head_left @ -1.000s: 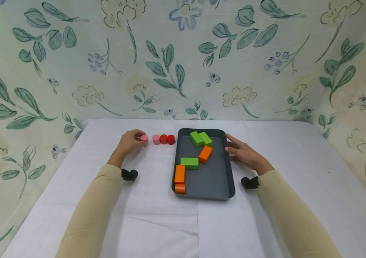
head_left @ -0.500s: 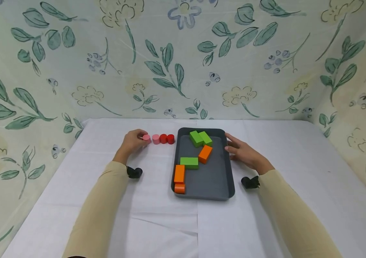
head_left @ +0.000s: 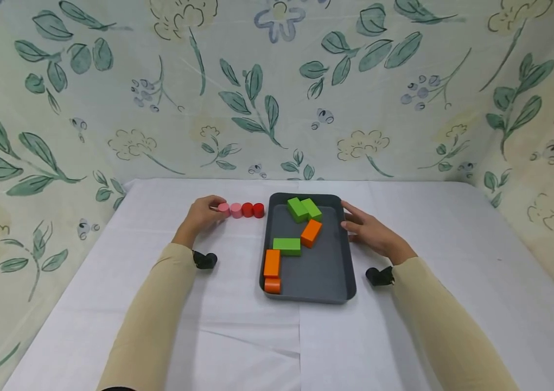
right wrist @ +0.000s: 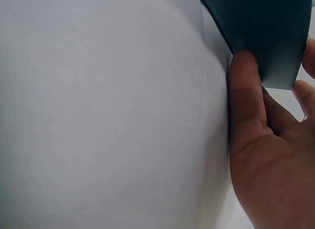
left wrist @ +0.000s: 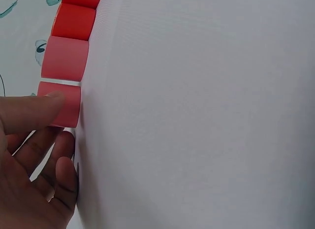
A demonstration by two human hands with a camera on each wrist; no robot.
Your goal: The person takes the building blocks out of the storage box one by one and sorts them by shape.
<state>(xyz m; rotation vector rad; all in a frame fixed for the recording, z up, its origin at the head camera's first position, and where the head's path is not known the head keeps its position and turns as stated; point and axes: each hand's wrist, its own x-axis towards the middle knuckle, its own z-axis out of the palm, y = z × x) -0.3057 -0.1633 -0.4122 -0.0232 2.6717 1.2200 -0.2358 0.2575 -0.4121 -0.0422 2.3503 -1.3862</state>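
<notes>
**Head view: left hand on the end of the cylinder row**

Head view, and the left hand [head_left: 202, 213] sits at the left-centre of the frame, fingertips curled onto the pink cylinder [head_left: 223, 209] at the left end of a four-piece row. In the left wrist view the thumb [left wrist: 42, 107] presses that cylinder's side, so it is pinched, not just touched. The row runs left to right across the counter [head_left: 237, 336]: this pink cylinder, a second pink cylinder [head_left: 236, 210] just beside it, then two red cylinders [head_left: 253, 209], ending near the dark tray [head_left: 350, 271]. Each cylinder stands upright, axis vertical. The left hand is clearly the nearer one. The right hand [head_left: 368, 231] lies to the right of the tray, fingers relaxed against its rim, gripping nothing. Green and orange blocks [head_left: 301, 228] lie inside the tray.
</notes>
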